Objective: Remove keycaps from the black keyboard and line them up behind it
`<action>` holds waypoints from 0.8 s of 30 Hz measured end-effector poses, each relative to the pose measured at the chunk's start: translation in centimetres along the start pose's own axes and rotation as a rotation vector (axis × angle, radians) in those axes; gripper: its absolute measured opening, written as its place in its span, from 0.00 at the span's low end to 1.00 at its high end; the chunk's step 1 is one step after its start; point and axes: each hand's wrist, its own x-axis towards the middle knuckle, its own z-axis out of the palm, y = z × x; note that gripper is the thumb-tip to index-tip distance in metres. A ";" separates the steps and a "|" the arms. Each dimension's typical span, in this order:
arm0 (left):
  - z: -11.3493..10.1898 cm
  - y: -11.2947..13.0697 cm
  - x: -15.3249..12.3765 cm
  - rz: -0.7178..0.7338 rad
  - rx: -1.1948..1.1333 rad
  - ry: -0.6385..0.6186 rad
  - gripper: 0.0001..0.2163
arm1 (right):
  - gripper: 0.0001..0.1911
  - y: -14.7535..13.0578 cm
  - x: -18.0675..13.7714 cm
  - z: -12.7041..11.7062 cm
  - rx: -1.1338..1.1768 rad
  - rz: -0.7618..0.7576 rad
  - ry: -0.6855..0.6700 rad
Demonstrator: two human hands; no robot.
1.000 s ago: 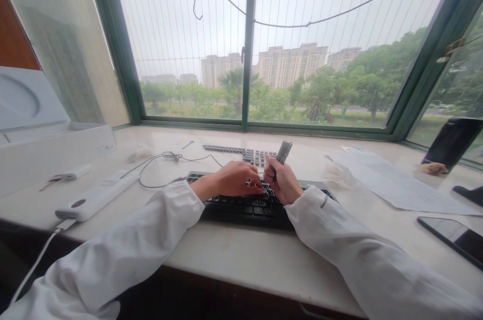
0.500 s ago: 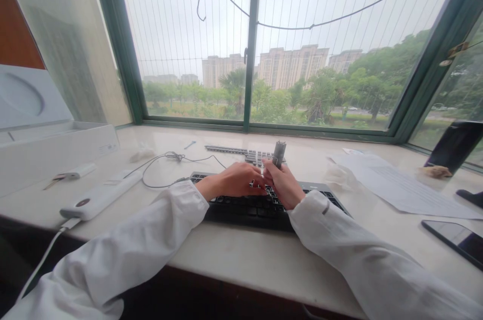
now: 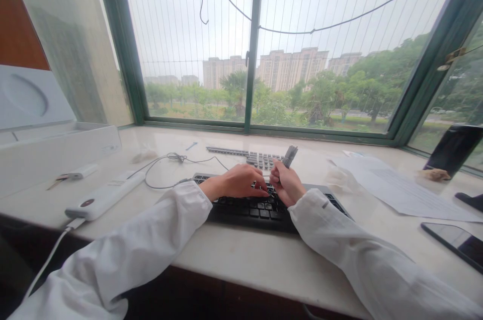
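A black keyboard [image 3: 260, 208] lies on the pale window ledge [image 3: 241, 254] in front of me. My left hand [image 3: 236, 182] rests palm down on its keys, fingers pressed on the middle rows. Right beside it, my right hand [image 3: 287, 185] is closed around a slim grey tool [image 3: 290, 156] whose upper end sticks up and tilts to the right; its lower end is hidden between my hands at the keys. Behind the keyboard lies a flat grey strip of keys [image 3: 251, 156].
A white power strip [image 3: 103, 196] with its cable, a small white device [image 3: 77, 174] and a white box [image 3: 56, 146] sit at left. A thin cable [image 3: 166, 164] loops near the keyboard. Papers [image 3: 396, 186], a phone [image 3: 453, 242] and a dark stand [image 3: 451, 149] are at right.
The grey tool's top swung from tilted right to upright and back to tilted right. My hands stayed on the keyboard's middle. The view shifted slightly.
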 end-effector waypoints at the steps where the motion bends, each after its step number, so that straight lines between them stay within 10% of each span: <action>1: 0.0 0.0 0.0 0.001 -0.006 0.000 0.12 | 0.21 0.1 -0.2 0.1 -0.021 -0.022 -0.008; 24: 0.0 0.2 0.0 -0.092 -0.092 0.013 0.11 | 0.23 0.2 -0.6 0.4 -0.113 -0.122 -0.140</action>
